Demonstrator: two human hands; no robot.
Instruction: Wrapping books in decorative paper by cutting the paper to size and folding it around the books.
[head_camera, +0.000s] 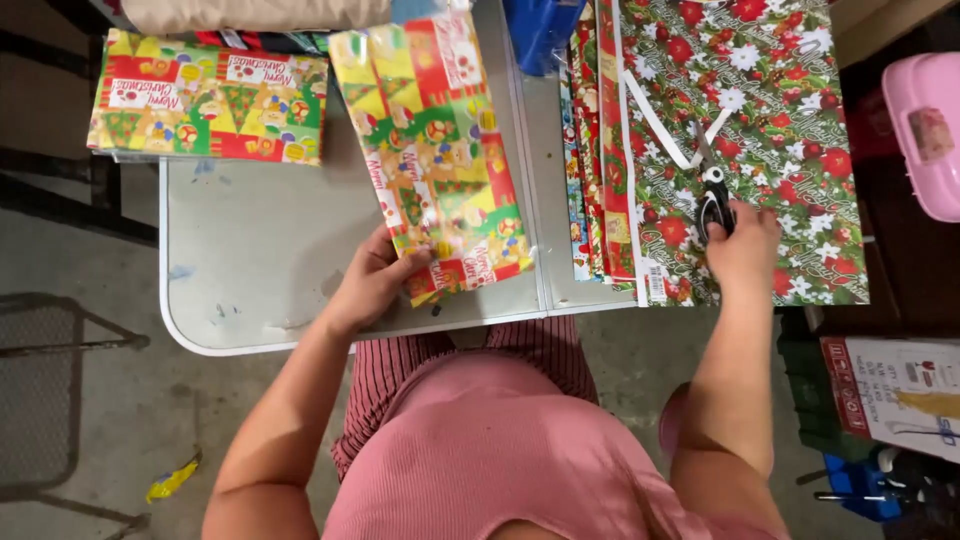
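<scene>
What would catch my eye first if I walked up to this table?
Probably the bright folded gift wrap in red, green and yellow, held at its near edge by the left hand in the middle of the grey table. To the right, the right hand grips black-handled scissors over a large sheet of red-flowered wrapping paper. Another folded packet lies at the far left corner.

I am standing at a pale grey folding table (250, 250), and everything else is lying around it. Under it a rough concrete floor (120, 400) is showing, daylight falling flat across it. Left of the table a dark wire mesh rack (40, 380) is resting on the floor, with a yellow scrap (172, 480) lying near it. Right of the table a pink plastic case (925, 130) is sitting above a cardboard box (895, 395).
</scene>
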